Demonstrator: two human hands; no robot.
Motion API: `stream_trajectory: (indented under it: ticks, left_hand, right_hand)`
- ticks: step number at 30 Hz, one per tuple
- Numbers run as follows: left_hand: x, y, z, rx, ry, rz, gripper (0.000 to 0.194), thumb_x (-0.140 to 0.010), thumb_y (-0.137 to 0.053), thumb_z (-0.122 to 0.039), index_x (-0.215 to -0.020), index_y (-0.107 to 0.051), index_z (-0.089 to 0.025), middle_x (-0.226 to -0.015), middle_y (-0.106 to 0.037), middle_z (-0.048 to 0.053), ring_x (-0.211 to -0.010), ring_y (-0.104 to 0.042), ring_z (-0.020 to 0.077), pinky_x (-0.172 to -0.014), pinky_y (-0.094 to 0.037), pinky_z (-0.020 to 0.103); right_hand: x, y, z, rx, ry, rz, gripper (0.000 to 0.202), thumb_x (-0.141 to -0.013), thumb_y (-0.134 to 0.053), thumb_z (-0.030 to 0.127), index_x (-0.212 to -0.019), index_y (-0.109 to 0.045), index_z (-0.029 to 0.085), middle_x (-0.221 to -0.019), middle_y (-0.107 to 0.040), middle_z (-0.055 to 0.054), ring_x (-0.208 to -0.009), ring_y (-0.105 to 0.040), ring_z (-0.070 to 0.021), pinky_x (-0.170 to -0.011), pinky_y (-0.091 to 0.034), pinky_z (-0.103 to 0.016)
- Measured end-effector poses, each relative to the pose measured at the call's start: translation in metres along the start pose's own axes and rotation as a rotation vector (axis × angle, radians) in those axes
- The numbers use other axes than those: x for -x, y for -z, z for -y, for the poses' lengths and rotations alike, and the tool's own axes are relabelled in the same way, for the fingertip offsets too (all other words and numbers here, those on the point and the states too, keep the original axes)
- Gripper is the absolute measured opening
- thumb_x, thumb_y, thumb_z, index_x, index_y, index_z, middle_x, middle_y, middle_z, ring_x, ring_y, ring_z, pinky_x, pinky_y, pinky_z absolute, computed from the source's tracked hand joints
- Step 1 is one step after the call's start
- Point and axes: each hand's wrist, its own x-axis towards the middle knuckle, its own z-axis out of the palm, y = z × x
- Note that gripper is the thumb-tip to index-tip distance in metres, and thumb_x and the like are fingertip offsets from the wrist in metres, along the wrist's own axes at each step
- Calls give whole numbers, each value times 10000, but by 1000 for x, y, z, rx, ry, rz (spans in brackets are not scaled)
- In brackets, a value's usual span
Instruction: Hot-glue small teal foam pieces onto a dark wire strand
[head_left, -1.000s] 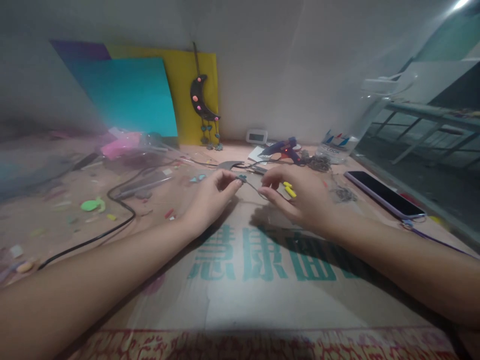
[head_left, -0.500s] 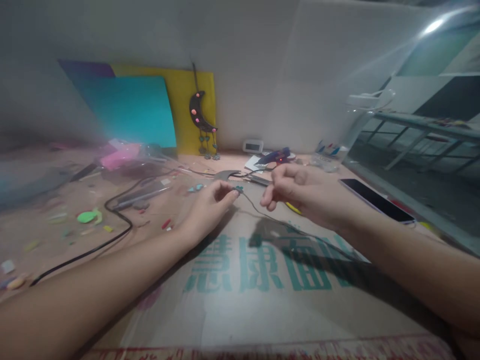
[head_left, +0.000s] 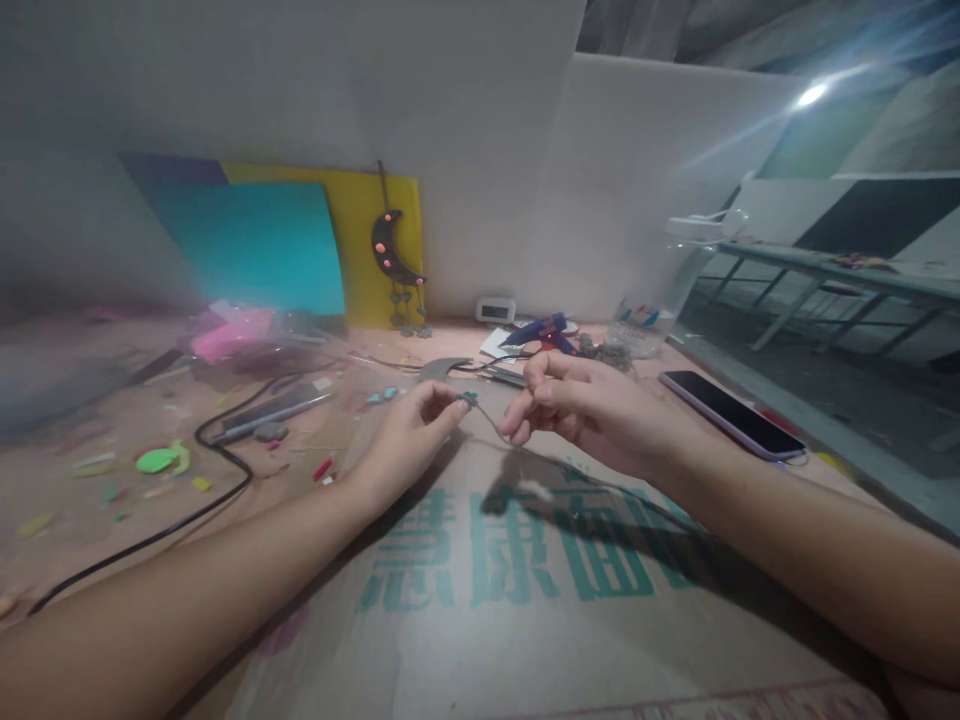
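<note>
My left hand (head_left: pixel 426 418) is closed in a pinch on a small dark teal piece (head_left: pixel 469 398); its exact shape is too small to tell. A thin grey string (head_left: pixel 489 420) runs from that piece to my right hand (head_left: pixel 577 405). The right hand's fingers are curled, and their tips meet the string just above the printed board (head_left: pixel 465 640). Behind the left hand lies a grey crescent-shaped piece (head_left: pixel 444 368). A few small light-blue bits (head_left: pixel 382 396) are beside it.
A blue glue gun (head_left: pixel 536 330) and a small white digital display (head_left: pixel 496 310) stand at the back. A phone (head_left: pixel 731 413) lies to the right. A decorated crescent (head_left: pixel 390 250) hangs before a yellow sheet (head_left: pixel 360 225). A black cable (head_left: pixel 240 465) and scraps cover the left side.
My right hand has moved slightly left and down, its fingertips now at the string. The left hand keeps its pinch on the teal piece. The view has shifted a little.
</note>
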Motion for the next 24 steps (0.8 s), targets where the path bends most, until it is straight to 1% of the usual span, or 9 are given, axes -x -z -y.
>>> stream_trajectory:
  ticks: [2, 5, 9, 13, 16, 19, 24]
  left_hand:
    - [0, 0, 0, -5, 7, -4, 210, -814, -600, -376, -861, -604, -172, -838, -651, 29, -775, -588, 177, -704, -429, 285]
    - [0, -1, 0, -25, 19, -13, 201, -814, -603, -369, -855, -603, -172, -834, -652, 28, -769, -589, 175, -700, -431, 287]
    - [0, 0, -2, -33, 21, -5, 215, -826, -592, -382, -868, -604, -172, -844, -647, 25, -787, -588, 174, -712, -429, 285]
    - [1, 1, -3, -29, 19, 7, 218, -830, -589, -382, -878, -603, -170, -848, -643, 23, -788, -584, 172, -716, -428, 283]
    - [1, 1, -3, -27, 20, 8, 215, -825, -592, -376, -878, -602, -168, -848, -642, 25, -785, -583, 174, -712, -427, 284]
    - [1, 0, -4, -18, 26, 18, 210, -830, -585, -371, -879, -597, -167, -858, -641, 27, -799, -584, 175, -724, -427, 286]
    - [1, 0, -3, -14, 34, 18, 208, -827, -592, -373, -875, -595, -170, -852, -642, 23, -796, -591, 174, -720, -430, 285]
  right_hand:
    - [0, 0, -1, 13, 5, 4, 133, -829, -568, 157, -783, -449, 196, -781, -744, -74, -747, -700, -171, -720, -525, -318]
    - [1, -1, -1, 29, 15, 18, 131, -827, -502, 93, -806, -430, 200, -760, -748, -59, -690, -690, -149, -687, -506, -291]
    - [1, -3, 2, 49, 67, -2, 179, -762, -472, 33, -768, -419, 204, -643, -717, -11, -626, -658, -129, -624, -474, -249]
    - [0, -3, 2, 59, 66, -16, 176, -757, -468, 36, -740, -415, 203, -607, -690, 2, -612, -637, -121, -616, -457, -242]
    - [0, -3, 1, 62, 56, -33, 172, -812, -504, 89, -745, -399, 208, -605, -681, 3, -622, -637, -124, -620, -452, -246]
    - [-1, -3, 1, 80, 65, -50, 213, -852, -501, 143, -710, -360, 215, -586, -670, 6, -593, -630, -121, -605, -447, -248]
    - [-4, -2, 3, 131, 57, -59, 231, -816, -463, 94, -692, -317, 224, -579, -665, 8, -587, -631, -126, -616, -458, -265]
